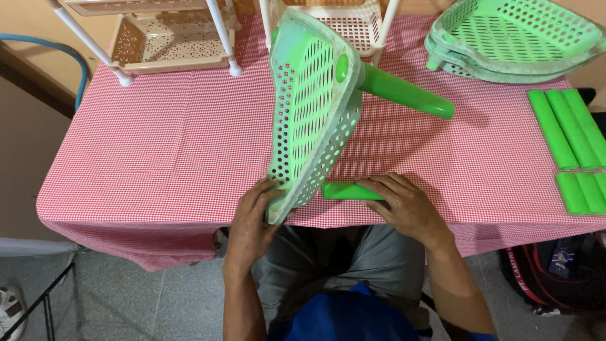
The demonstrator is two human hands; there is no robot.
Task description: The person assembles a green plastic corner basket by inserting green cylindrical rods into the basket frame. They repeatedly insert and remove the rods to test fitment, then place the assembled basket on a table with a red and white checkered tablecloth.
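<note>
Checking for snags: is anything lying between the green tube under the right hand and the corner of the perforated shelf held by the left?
Nothing visible does. The green tube lies on the checked tablecloth under the right hand, its end at the shelf corner that the left hand holds.

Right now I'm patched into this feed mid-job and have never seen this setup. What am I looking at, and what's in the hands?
There is one picture, from a camera on the person's head, looking down at two bare hands; no machine. The left hand grips the lower edge of a green perforated basket tilted on its side, with a green tube already stuck in its corner. The right hand presses a second green tube toward the basket. On the red checked tablecloth lie spare green tubes, stacked green baskets and a beige rack.
</note>
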